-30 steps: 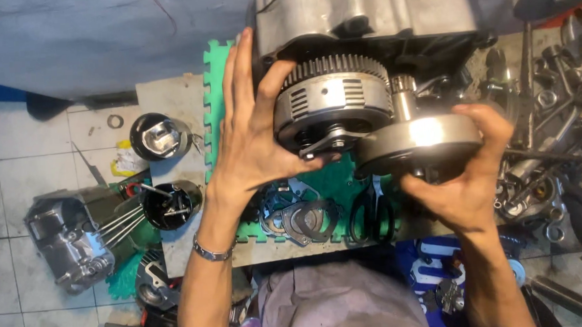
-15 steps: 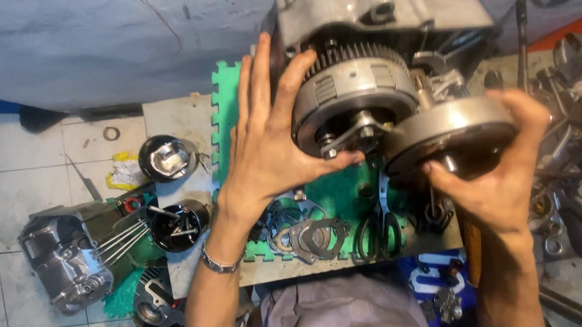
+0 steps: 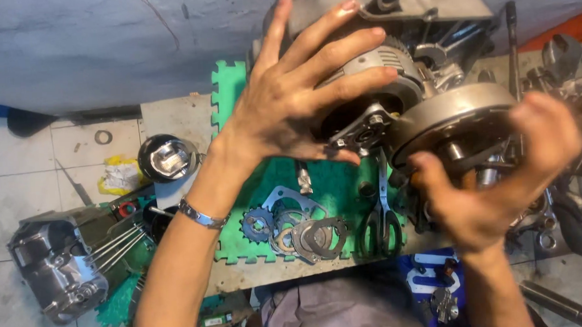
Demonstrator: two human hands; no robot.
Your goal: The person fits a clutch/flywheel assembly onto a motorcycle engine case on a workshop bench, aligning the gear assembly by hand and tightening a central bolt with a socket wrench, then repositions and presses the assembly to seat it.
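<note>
The left hand (image 3: 295, 98) lies flat against the ribbed clutch drum (image 3: 372, 81), its fingers spread wide and straight across the drum's face and rim, thumb pointing along the lower edge near the small bolted plate (image 3: 361, 133) at the drum's centre. The right hand (image 3: 495, 187) grips the smooth round drum (image 3: 452, 114) just right of the clutch drum, its fingers curled around the lower edge and thumb pressed on the underside; the hand is blurred, so how tightly it closes cannot be told. The two drums sit side by side, touching or nearly so, on the grey engine case (image 3: 395, 2) above them.

Below the clutch drum a green foam mat (image 3: 331, 188) covers the bench. On the mat, below the clutch drum, lie a sprocket (image 3: 258, 225), a thin gasket (image 3: 286, 199) and overlapping metal plates (image 3: 317, 237); scissors (image 3: 380, 222) lie just right of these. Left of the mat, well apart from the clutch drum, a piston (image 3: 166, 157) stands upright, and farther down-left a cylinder block with long studs (image 3: 63, 262) rests on the tiled floor. A metal bracelet (image 3: 198, 215) circles the left wrist.
</note>
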